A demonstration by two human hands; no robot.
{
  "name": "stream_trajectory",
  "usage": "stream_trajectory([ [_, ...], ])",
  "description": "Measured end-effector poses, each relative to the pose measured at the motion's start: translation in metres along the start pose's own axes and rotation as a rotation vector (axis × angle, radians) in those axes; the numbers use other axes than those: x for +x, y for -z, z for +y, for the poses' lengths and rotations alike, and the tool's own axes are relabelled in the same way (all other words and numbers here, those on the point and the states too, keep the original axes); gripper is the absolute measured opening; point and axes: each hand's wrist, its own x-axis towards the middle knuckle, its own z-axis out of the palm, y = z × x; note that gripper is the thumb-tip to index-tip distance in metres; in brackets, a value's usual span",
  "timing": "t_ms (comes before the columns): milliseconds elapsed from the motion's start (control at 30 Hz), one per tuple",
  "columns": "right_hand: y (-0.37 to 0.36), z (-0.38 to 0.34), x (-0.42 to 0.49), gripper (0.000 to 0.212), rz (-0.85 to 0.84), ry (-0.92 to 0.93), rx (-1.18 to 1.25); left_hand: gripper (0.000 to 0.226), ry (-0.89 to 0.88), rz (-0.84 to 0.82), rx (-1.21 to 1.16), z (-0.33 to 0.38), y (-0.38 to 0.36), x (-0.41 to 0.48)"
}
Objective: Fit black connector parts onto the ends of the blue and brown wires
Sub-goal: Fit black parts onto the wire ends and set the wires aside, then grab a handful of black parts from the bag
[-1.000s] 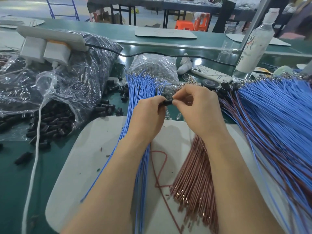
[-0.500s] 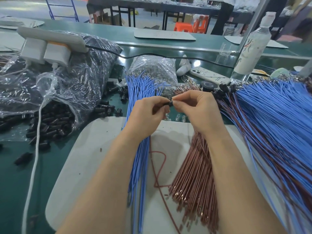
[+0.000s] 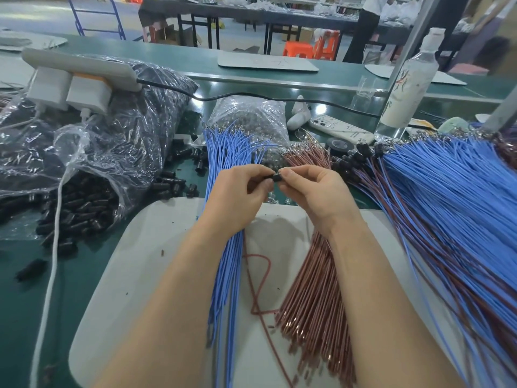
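A small black connector (image 3: 277,177) sits between the fingertips of both hands, above the white board (image 3: 145,247). My left hand (image 3: 237,197) pinches it from the left and my right hand (image 3: 313,191) pinches it from the right. Under my left forearm lies a bundle of blue wires (image 3: 226,152). Beneath my right forearm lies a bundle of brown wires (image 3: 313,298). Whether a wire end is in the connector is hidden by my fingers. Loose black connectors (image 3: 81,208) spill from a clear plastic bag (image 3: 117,141) at the left.
A large fan of blue and brown wires with fitted black parts (image 3: 447,197) fills the right. A bottle (image 3: 405,82), a phone (image 3: 341,130), a tape roll (image 3: 337,144), a second bag (image 3: 249,119) and a power strip (image 3: 78,71) with a white cable (image 3: 53,247) stand behind and left.
Both hands stayed together on the connector and shifted slightly right and down in the view. My fingertips have closed tighter around the black part.
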Motion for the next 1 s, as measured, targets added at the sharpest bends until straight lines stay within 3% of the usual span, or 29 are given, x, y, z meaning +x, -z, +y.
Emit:
stream_trajectory([
  [133, -0.009, -0.002, -0.001, 0.014, 0.006, 0.054, 0.004, 0.016, -0.012, 0.054, 0.005, 0.015, 0.009, 0.000],
  [167, -0.012, -0.005, -0.003, 0.013, -0.062, 0.046, 0.055, 0.015, -0.027, 0.067, -0.016, 0.023, 0.012, 0.001],
  [267, -0.021, -0.021, -0.015, 0.045, -0.346, -0.070, 0.190, 0.009, -0.072, 0.138, -0.199, 0.056, 0.027, 0.007],
  [367, -0.016, -0.055, -0.040, 0.040, -0.596, -0.107, 0.235, 0.012, -0.109, 0.283, -0.383, 0.094, 0.047, 0.023],
  [433, 0.004, -0.081, -0.057, 0.035, -0.642, -0.026, 0.153, 0.015, -0.094, 0.365, -0.532, 0.114, 0.053, 0.040],
  [500, 0.030, -0.106, -0.073, 0.033, -0.548, 0.055, -0.051, 0.021, -0.039, 0.409, -0.584, 0.128, 0.045, 0.058],
  [600, 0.071, -0.123, -0.083, 0.021, -0.163, 0.107, -0.475, 0.019, 0.030, 0.419, -0.709, 0.138, 0.000, 0.074],
  [700, 0.108, -0.103, -0.072, 0.014, 0.256, 0.093, -0.959, 0.020, 0.244, 0.155, -0.737, 0.139, -0.068, 0.071],
  [767, 0.128, -0.078, -0.065, 0.009, 0.380, -0.044, -1.166, 0.025, 0.357, -0.113, -0.713, 0.130, -0.115, 0.062],
  [867, 0.142, -0.039, -0.064, 0.019, 0.496, -0.191, -1.322, 0.020, 0.361, -0.325, -0.307, 0.104, -0.168, 0.047],
  [1000, 0.143, -0.024, -0.062, 0.019, 0.561, -0.169, -1.298, 0.025, 0.212, -0.297, 0.116, 0.086, -0.182, 0.040],
])
